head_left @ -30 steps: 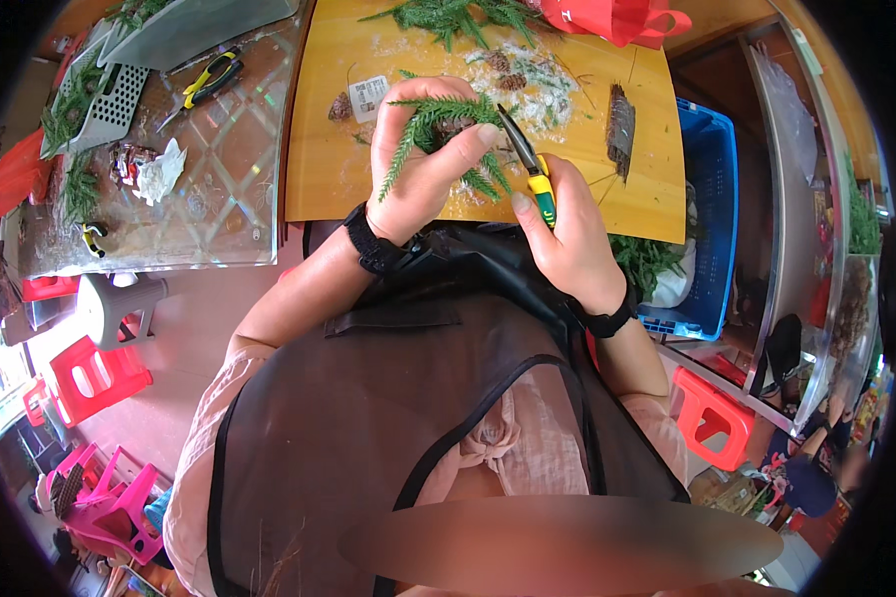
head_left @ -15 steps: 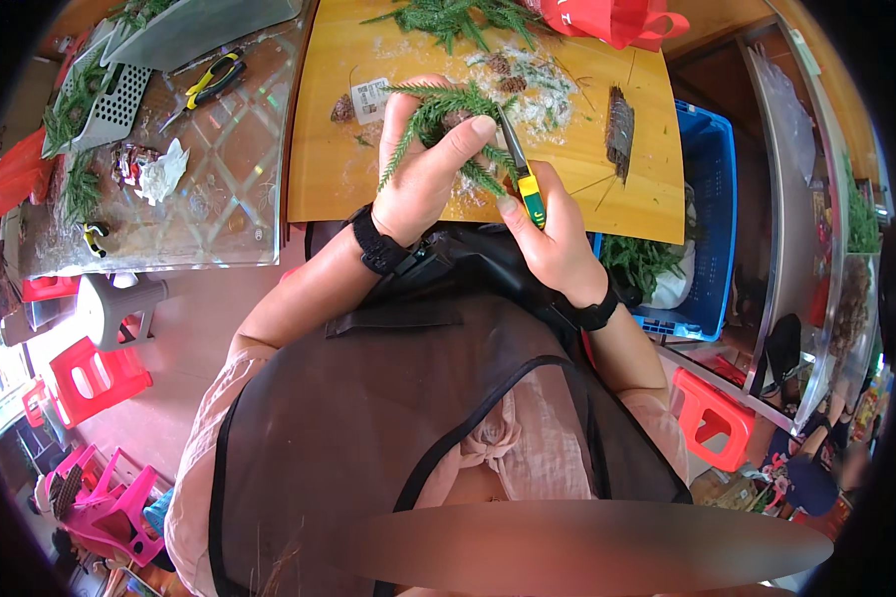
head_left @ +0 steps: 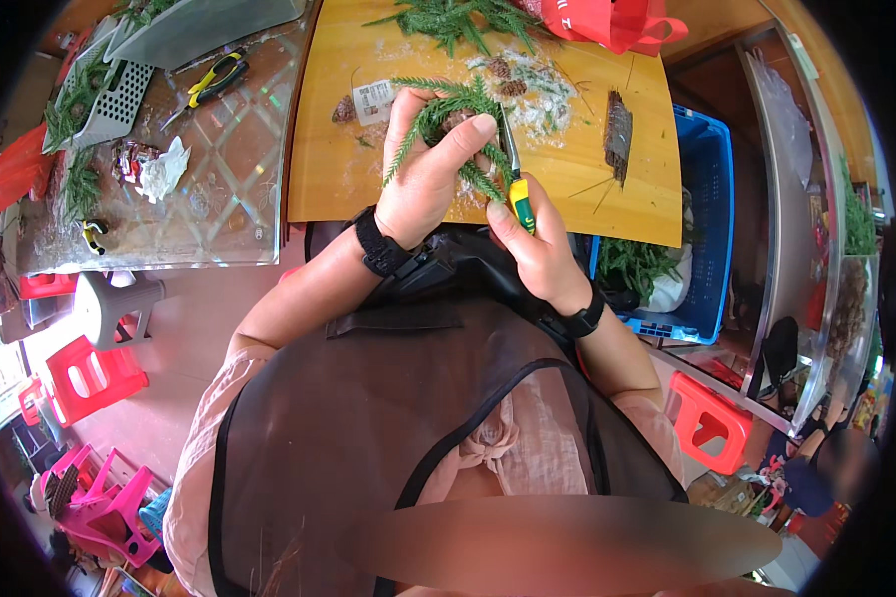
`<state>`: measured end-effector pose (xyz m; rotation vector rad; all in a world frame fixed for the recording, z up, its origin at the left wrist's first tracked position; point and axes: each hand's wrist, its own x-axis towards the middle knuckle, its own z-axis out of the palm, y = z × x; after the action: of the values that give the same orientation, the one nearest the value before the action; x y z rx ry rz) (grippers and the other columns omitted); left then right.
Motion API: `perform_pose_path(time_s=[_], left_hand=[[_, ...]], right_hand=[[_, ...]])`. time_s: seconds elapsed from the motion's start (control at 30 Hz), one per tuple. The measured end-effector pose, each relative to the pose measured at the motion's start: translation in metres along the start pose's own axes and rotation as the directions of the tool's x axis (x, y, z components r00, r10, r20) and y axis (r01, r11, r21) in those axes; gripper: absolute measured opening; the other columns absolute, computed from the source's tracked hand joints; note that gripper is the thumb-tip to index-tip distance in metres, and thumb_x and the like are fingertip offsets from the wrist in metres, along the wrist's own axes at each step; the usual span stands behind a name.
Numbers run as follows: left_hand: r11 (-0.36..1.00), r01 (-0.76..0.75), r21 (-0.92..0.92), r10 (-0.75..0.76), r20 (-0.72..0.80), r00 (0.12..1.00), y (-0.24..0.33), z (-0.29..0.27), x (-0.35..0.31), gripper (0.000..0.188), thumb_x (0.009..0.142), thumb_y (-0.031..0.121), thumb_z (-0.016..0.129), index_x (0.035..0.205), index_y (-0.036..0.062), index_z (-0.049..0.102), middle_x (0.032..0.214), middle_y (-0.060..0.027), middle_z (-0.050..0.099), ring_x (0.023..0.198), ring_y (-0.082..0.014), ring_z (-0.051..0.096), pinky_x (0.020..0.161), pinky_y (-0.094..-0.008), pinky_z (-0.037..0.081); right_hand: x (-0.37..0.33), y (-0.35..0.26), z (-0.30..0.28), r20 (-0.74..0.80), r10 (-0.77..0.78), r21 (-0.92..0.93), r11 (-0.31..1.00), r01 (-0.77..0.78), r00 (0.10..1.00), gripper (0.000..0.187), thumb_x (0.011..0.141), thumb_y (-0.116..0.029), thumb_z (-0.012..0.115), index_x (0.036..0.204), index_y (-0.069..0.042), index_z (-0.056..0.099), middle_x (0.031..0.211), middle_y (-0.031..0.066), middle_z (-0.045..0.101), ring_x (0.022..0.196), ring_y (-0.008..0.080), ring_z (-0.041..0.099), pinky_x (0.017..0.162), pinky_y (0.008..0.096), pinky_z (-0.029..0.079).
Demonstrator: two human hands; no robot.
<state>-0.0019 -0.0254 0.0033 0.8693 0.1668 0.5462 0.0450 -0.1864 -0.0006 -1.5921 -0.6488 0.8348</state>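
My left hand (head_left: 423, 179) is closed on a green artificial pine sprig (head_left: 446, 92), which bends round in a loop above the wooden table. A brown pine cone (head_left: 457, 120) shows among its needles behind my left thumb. My right hand (head_left: 540, 249) grips long-nose pliers (head_left: 521, 204) by their yellow and green handle. The pliers' metal jaws point up along the right side of the sprig. Whether they pinch anything there is too small to tell.
On the yellow table (head_left: 329, 184) lie loose pine cones (head_left: 513, 88), white flakes (head_left: 553, 107), a paper label (head_left: 373, 99) and a dark bundle of thin wires (head_left: 619, 137). A blue crate (head_left: 715, 239) with greenery stands at right. Other pliers (head_left: 216, 80) rest on the glass-topped table at left.
My right hand and the pliers have shifted slightly left, and the pliers stand more upright against the sprig. My left hand keeps its hold on the sprig.
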Motion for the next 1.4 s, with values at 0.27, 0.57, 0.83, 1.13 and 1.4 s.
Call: perform_pose_path(time_s=[0.27,0.57,0.83,1.13,1.4], left_hand=[[0.996,0.060,-0.066,-0.059,0.019,0.998,0.011,0.002,-0.003,0.030,0.088,0.003,0.067,0.108,0.0081,0.046,0.089,-0.0056,0.062,0.073,-0.0148,0.061,0.060,-0.0282,0.050],[0.996,0.077,-0.045,-0.075,0.039,0.996,0.007,-0.001,-0.003,0.030,0.088,0.003,0.066,0.109,0.0094,0.046,0.089,-0.0041,0.061,0.080,-0.0150,0.062,0.061,-0.0285,0.049],[0.992,0.107,-0.069,-0.101,0.076,0.992,0.024,-0.001,0.001,0.032,0.086,0.000,0.067,0.110,0.0080,0.048,0.090,-0.0030,0.062,0.084,-0.0139,0.062,0.067,-0.0283,0.049],[0.981,0.191,0.015,-0.190,0.200,0.961,0.031,-0.001,0.004,0.029,0.084,0.002,0.069,0.107,0.0053,0.053,0.093,-0.0033,0.064,0.086,-0.0126,0.061,0.076,-0.0270,0.048],[0.984,0.125,0.130,-0.149,0.198,0.969,0.037,0.011,-0.004,0.028,0.083,0.003,0.070,0.106,0.0055,0.053,0.092,-0.0031,0.063,0.087,-0.0117,0.061,0.074,-0.0255,0.047]], right_hand=[[0.012,0.009,-0.017,-0.038,-0.475,-0.540,0.750,0.382,0.879,0.034,0.096,-0.020,0.059,0.121,0.000,0.048,0.101,0.0099,0.056,0.088,0.0205,0.055,0.079,0.0330,0.045],[0.012,0.016,-0.013,-0.101,-0.505,-0.639,0.693,0.333,0.857,0.033,0.091,-0.013,0.062,0.118,0.000,0.050,0.101,0.0182,0.057,0.091,0.0327,0.058,0.079,0.0371,0.046],[0.006,-0.009,-0.027,-0.057,-0.498,-0.665,0.666,0.339,0.866,0.036,0.086,-0.012,0.066,0.115,0.001,0.050,0.099,0.0205,0.057,0.090,0.0396,0.057,0.079,0.0394,0.047],[-0.011,-0.035,-0.062,0.089,-0.614,-0.935,0.220,0.279,0.784,0.040,0.081,-0.012,0.071,0.115,-0.001,0.052,0.100,0.0176,0.056,0.091,0.0379,0.056,0.079,0.0425,0.046],[-0.027,-0.058,-0.072,0.179,-0.613,-0.957,0.072,0.280,0.770,0.044,0.079,-0.012,0.073,0.116,-0.002,0.053,0.102,0.0166,0.056,0.094,0.0361,0.056,0.080,0.0419,0.046]])
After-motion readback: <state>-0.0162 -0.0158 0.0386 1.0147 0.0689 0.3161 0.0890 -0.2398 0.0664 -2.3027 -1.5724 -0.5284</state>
